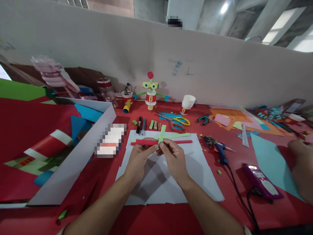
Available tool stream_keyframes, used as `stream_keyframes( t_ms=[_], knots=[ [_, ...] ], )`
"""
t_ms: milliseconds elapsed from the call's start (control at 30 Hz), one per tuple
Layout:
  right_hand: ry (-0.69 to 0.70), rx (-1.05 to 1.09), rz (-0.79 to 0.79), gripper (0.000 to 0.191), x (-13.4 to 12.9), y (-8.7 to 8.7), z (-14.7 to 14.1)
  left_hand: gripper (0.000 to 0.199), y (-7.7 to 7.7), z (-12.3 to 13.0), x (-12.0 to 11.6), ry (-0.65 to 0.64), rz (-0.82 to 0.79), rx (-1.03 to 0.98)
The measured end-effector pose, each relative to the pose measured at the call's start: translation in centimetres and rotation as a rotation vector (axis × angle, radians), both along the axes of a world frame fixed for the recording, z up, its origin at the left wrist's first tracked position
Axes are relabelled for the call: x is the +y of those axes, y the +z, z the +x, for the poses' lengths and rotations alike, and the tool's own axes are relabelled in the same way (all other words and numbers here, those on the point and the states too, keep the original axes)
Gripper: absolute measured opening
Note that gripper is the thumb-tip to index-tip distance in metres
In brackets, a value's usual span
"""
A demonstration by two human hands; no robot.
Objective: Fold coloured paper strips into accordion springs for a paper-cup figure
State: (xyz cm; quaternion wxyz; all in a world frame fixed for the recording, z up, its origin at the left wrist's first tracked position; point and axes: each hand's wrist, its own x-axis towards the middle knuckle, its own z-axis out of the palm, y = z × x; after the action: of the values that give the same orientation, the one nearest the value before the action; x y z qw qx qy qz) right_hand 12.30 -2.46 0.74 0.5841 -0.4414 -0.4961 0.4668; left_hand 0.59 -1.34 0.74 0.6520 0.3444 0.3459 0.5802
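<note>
Over a stack of white paper (156, 191), my left hand (138, 160) and my right hand (174, 160) meet with thumbs and fingers pinched together. Between them is a green paper strip (162, 132) standing up across a long red paper strip (184, 142). Both hands grip the strips where they cross. A second light green strip (179, 135) runs to the right behind; whether it is held or lies on the paper I cannot tell. Just beyond are folded paper springs (155, 124) and two markers, a black one (139, 125) and a grey one (143, 126).
A paper-cup robot figure (151, 97) and stacked cups (188, 102) stand at the back. Yellow-handled scissors (183, 121), pliers (204, 119), a glue gun (221, 151) and a purple power strip (262, 182) lie rightward. Another person's hand (300, 163) is far right. A white box (73, 156) stands left.
</note>
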Motion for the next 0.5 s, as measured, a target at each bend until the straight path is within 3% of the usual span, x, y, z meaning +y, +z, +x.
stream_keyframes(
  t_ms=[167,367,500],
  knots=[
    [-0.036,0.080,-0.039,0.012,0.31,0.00,0.11,0.018,0.12,-0.16,0.15,-0.052,0.022,-0.022],
    [0.000,0.202,-0.106,0.011,0.67,-0.17,-0.08,0.012,-0.08,-0.42,0.57,0.009,-0.191,-0.059],
    [-0.006,0.198,-0.109,0.011,0.64,-0.36,-0.42,0.019,-0.10,-0.48,0.62,-0.020,-0.232,-0.084]
  ],
)
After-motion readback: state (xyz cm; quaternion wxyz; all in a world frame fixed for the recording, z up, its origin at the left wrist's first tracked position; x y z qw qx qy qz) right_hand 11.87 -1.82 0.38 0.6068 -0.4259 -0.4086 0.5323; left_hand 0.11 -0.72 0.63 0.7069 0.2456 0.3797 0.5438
